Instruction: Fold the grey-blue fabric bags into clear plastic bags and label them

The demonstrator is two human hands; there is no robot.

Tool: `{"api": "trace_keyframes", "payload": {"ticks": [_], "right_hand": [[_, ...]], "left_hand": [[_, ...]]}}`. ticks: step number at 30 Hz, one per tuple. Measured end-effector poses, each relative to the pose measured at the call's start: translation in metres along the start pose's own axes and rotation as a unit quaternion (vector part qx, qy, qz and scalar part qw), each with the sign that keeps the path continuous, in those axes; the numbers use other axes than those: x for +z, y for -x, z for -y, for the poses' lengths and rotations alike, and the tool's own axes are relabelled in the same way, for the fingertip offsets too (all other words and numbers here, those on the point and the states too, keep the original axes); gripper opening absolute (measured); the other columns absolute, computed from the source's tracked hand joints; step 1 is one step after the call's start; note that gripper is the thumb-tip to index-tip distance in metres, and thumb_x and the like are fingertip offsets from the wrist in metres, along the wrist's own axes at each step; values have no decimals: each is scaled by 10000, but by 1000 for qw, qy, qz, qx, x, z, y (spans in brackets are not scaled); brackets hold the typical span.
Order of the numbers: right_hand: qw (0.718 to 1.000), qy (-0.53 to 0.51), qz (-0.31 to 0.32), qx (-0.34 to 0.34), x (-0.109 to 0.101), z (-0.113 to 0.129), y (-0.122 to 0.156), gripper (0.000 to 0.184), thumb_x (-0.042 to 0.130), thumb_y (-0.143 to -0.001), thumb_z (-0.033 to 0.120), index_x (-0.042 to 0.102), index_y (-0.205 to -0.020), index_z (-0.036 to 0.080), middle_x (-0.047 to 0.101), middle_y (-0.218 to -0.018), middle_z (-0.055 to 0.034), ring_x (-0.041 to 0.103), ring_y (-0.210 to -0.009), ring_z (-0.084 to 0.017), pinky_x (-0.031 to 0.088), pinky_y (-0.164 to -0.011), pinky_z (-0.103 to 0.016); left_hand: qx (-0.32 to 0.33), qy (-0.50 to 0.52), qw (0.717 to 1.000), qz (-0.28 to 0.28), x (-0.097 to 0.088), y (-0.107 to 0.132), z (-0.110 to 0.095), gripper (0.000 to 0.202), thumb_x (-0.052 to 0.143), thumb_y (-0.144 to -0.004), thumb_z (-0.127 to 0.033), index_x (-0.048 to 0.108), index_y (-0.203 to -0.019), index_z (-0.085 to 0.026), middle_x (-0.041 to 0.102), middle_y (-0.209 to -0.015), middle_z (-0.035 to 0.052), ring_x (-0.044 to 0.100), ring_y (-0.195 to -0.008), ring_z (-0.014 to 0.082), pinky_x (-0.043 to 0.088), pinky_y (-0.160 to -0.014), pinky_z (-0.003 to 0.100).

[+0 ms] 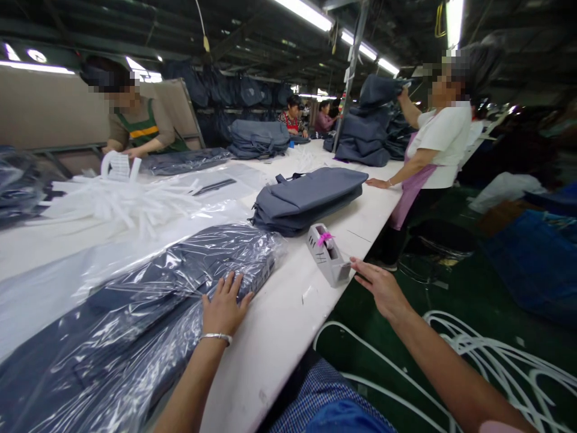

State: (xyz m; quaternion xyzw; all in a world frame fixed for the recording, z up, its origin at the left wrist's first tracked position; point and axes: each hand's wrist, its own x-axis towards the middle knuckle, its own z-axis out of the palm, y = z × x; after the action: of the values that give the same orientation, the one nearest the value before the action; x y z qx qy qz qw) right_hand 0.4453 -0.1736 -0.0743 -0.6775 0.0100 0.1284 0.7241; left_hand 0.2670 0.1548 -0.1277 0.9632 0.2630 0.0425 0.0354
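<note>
My left hand (226, 305) lies flat, fingers spread, on a dark grey-blue bag in clear plastic wrap (148, 288). A silver bangle circles that wrist. At the table's edge, my right hand (381, 290) reaches to the front end of a grey tape dispenser (329, 255) with a pink tie on it. Its fingers are stretched out and apart, with the index fingertip at the cutting end. Whether tape sticks to that fingertip is too small to tell. Behind the dispenser lies an unwrapped grey-blue bag (311, 195).
White strips (121, 201) are heaped on the left of the white table (279, 319). A person (139, 123) works behind them; another (433, 144) stands at the right edge beside stacked bags (372, 129). White tubing (478, 343) coils on the green floor.
</note>
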Motion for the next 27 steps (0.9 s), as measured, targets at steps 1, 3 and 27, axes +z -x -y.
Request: {"api": "trace_keyframes", "payload": {"ticks": [1, 3, 27], "right_hand": [[1000, -8, 7, 28, -4, -6, 5, 314, 775, -689, 471, 774, -880, 222, 700, -1175, -77, 608, -1136, -250, 501, -921, -345], [997, -15, 23, 75, -11, -22, 9, 329, 773, -700, 467, 765, -917, 219, 729, -1079, -82, 674, -956, -203, 544, -806, -300], [976, 216, 28, 9, -30, -73, -31, 369, 644, -764, 522, 730, -864, 178, 745, -901, -89, 587, -579, -116, 464, -525, -238]], "left_hand": [[2, -2, 1000, 0, 0, 0, 0, 616, 306, -945, -535, 326, -1497, -261, 267, -1588, 66, 294, -1430, 325, 327, -1043, 656], [5, -5, 1000, -2, 0, 1, 0, 614, 301, -947, -529, 327, -1496, -255, 262, -1590, 61, 297, -1427, 326, 332, -1038, 659], [5, 6, 1000, -17, -3, 3, -2, 595, 308, -953, -511, 347, -1489, -257, 286, -1580, 76, 297, -1426, 328, 287, -1068, 656]]}}
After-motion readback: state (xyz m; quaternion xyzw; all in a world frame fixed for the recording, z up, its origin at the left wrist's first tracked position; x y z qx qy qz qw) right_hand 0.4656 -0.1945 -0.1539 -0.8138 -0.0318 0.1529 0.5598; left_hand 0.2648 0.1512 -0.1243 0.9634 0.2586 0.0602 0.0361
